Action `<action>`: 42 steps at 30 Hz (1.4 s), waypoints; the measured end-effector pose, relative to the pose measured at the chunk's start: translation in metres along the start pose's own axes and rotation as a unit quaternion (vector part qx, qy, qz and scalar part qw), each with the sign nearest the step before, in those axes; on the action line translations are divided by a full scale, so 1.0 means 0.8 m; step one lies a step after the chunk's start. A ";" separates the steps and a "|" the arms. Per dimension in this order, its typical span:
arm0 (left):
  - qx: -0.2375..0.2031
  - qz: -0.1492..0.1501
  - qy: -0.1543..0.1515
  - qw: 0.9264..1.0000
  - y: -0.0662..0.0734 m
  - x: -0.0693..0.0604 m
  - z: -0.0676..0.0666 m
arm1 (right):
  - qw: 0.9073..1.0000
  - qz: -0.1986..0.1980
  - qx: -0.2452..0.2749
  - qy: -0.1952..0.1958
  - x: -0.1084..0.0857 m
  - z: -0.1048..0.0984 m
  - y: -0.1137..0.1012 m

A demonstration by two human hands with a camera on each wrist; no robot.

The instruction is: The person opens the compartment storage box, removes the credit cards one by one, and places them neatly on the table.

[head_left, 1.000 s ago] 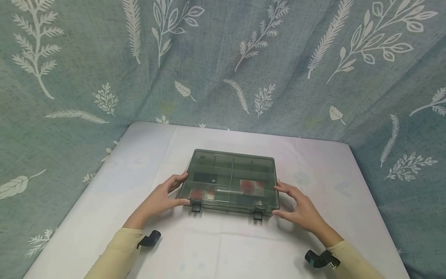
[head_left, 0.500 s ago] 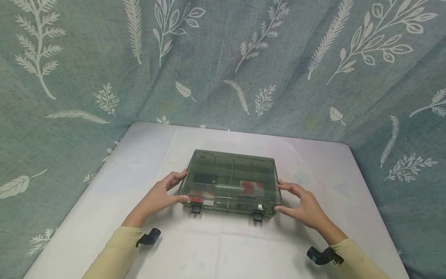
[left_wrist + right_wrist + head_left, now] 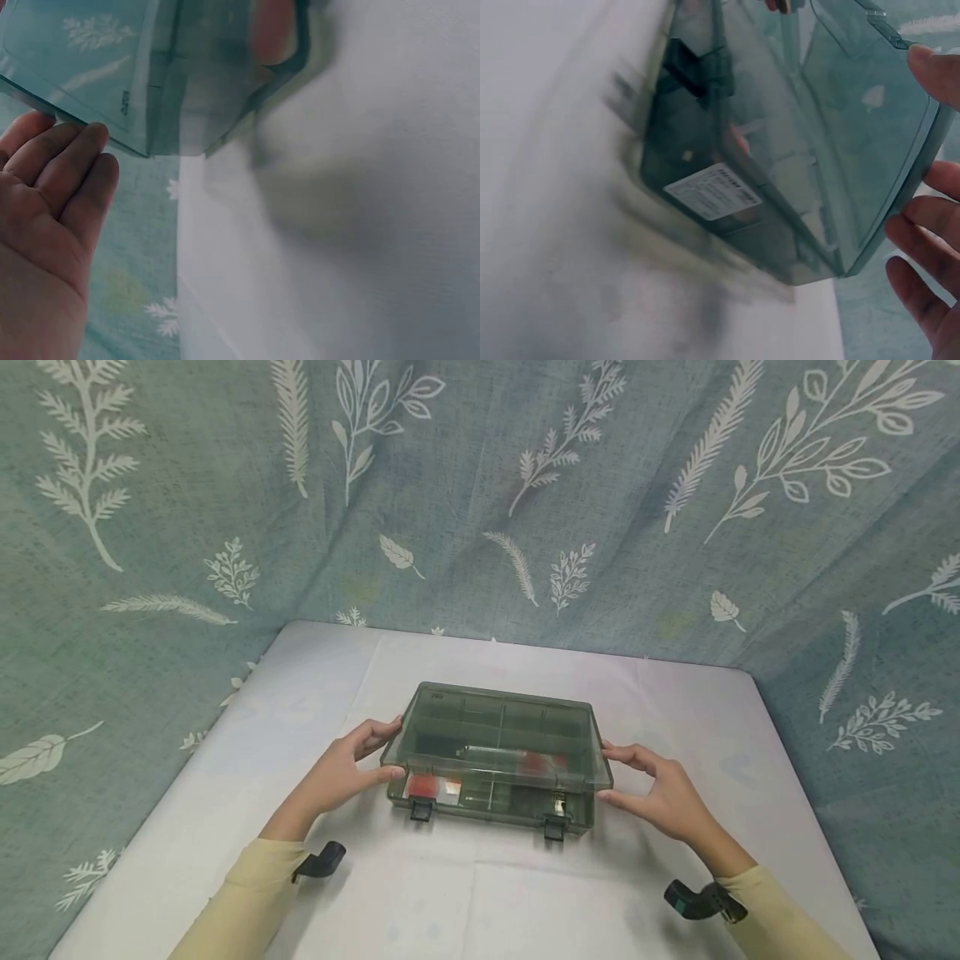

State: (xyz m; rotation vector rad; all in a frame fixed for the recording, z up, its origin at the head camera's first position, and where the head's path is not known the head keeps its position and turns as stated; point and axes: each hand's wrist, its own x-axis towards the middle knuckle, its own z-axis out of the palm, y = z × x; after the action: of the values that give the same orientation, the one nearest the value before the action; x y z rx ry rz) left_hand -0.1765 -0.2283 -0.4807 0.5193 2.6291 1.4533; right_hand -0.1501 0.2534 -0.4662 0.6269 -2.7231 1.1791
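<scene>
A see-through dark green compartment box stands on the white cloth, its lid (image 3: pixel 510 727) raised at the front and its base (image 3: pixel 487 810) flat on the table. My left hand (image 3: pixel 341 781) holds the lid's left edge, thumb at the front corner and fingers along the side. At the right edge, my right hand (image 3: pixel 663 789) grips the lid the same way. Both black latches (image 3: pixel 422 810) hang undone on the base. Inside lie a red item (image 3: pixel 422 787) at front left and, blurred through the lid, a second red item (image 3: pixel 536 763).
A white cloth (image 3: pixel 480 902) covers the table. Grey-green leaf-print curtain (image 3: pixel 465 510) hangs behind and on both sides. A printed label (image 3: pixel 712 193) is on the base's right side. Each wrist wears a black camera (image 3: pixel 321 860).
The lid's front edge has lifted from the base, opening a gap at the front. Both hands have risen slightly with it, and the right hand has shifted a little to the right.
</scene>
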 end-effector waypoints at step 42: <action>0.090 0.077 0.107 0.987 0.058 0.060 -0.040 | 0.988 -0.023 0.095 0.120 0.073 -0.048 -0.037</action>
State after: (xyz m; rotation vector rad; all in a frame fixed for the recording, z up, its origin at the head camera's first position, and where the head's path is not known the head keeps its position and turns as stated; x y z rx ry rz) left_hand -0.2174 -0.2154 -0.4209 0.6274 2.9692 1.3910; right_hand -0.1933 0.2439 -0.4044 0.5263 -2.4060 1.4125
